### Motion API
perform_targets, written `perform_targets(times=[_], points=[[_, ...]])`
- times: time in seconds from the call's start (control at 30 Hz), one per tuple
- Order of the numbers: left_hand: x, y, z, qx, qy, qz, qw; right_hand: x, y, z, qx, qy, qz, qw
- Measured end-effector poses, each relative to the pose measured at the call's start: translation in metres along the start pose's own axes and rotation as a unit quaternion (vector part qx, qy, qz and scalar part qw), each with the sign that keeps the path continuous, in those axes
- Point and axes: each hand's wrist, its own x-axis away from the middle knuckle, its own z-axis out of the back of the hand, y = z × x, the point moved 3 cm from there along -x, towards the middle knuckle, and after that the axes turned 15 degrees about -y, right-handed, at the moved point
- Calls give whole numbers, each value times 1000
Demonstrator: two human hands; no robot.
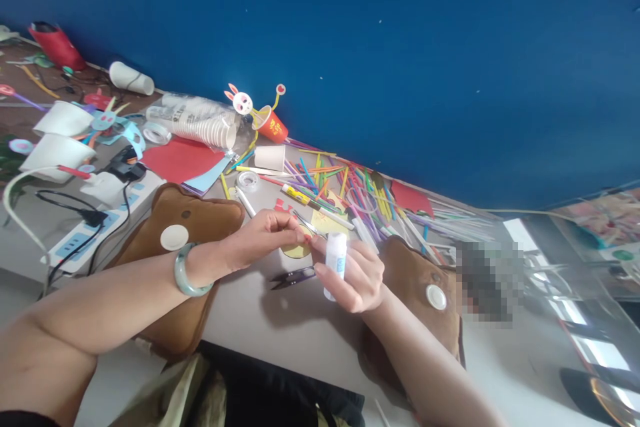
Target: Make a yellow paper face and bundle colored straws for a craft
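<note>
My left hand (pixel 265 235) is closed, thumb and forefinger pinched on a small red piece (pixel 307 238) whose shape I cannot make out. My right hand (pixel 361 278) is wrapped round a white glue stick (pixel 337 257) with a blue label, held upright. Its fingertips meet those of my left hand near the red piece. Beneath the fingers a round yellow paper piece (pixel 297 251) shows in part. Black-bladed thread snips (pixel 291 277) lie on the table just below, partly hidden by my right hand.
Brown cushions (pixel 210 213) lie under both forearms. Behind my hands spread many coloured sticks (pixel 345 180), a tape roll (pixel 247 181) and red paper (pixel 183 159). A red cup (pixel 273 125) with a rabbit figure stands by the blue wall. Left is a power strip (pixel 107 223) with cables.
</note>
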Motion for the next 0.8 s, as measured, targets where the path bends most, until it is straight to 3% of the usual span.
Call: perform_targets(times=[0.17,0.27,0.47,0.67,0.8], points=[[0,0,1,-14,-10,-11,1000,12,3,-5,-42,-8,-27,999],[2,2,1,-62,-8,-28,998,17,6,-8,-120,-16,-102,987],[2,1,4,-113,45,-43,992,7,7,-5,-245,72,-294,921],[4,-9,2,-136,71,-107,982,0,6,-9,-409,42,-412,813],[4,-16,-1,-123,54,-108,985,3,0,-15,-416,33,-434,799]])
